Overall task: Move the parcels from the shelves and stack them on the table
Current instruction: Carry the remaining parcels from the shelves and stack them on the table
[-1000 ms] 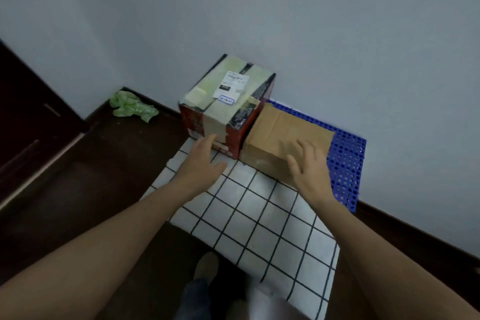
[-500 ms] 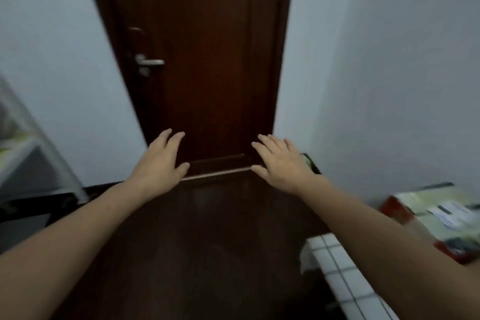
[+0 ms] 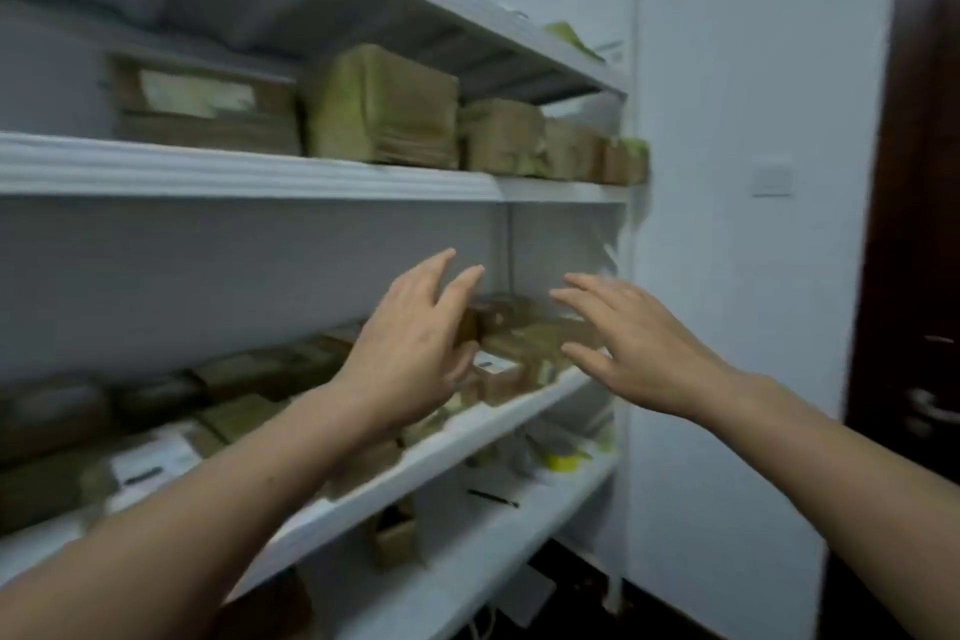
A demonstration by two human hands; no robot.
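Between the left hand and right hand, both spread and empty with fingers straight, nothing is gripped. Just beyond them, at 12 o'clock, a small brown parcel is seen on the middle shelf among others. It is judged light and stiff, its taped cardboard perhaps slick, and opposite side walls are best clasped. Larger parcels are ranged above, at 11 o'clock.

A pale painted wall filled the right half of the view, with a white square switch plate fixed on it. At the far right edge stood a dark brown wooden door carrying a blurred silver lever handle. Low down were a patch of dark floor, a thin black pen and a small yellow object, too blurred to identify.
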